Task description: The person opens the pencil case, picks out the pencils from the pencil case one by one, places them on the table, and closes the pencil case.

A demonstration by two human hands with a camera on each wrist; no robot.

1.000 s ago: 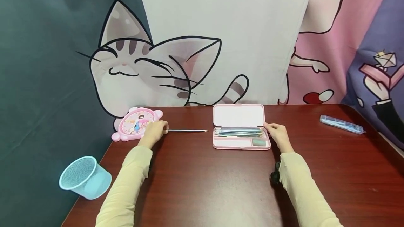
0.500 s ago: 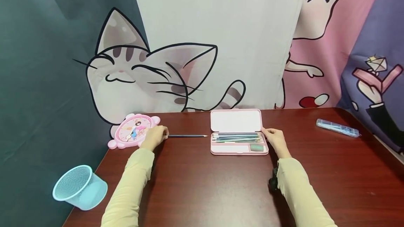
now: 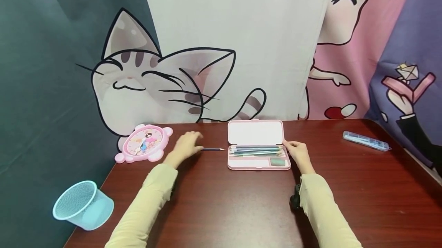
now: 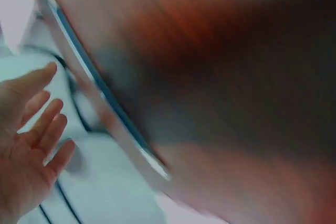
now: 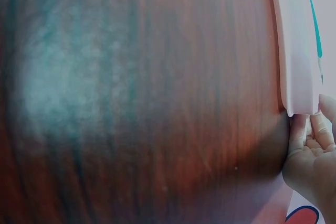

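A single dark pencil lies on the table, its sharpened tip pointing right. My left hand is over its blunt end in the head view. The left wrist view has that hand with fingers spread, apart from the pencil. To the right lies an opened pink pencil case, its lid laid back. Inside are several pencils and a green eraser. With thumb and fingers my right hand grips the case's right edge; the right wrist view shows the fingers at the case's end.
A pink clock lies left of my left hand. Near the table's left edge, a light blue mesh basket lies tipped over. A clear blue case is at the right rear. A cartoon-print cloth hangs behind the table.
My left hand has let go of the pencil's left end, opened its fingers and moved right over it. My right hand stays on the case. The head view has shifted slightly.
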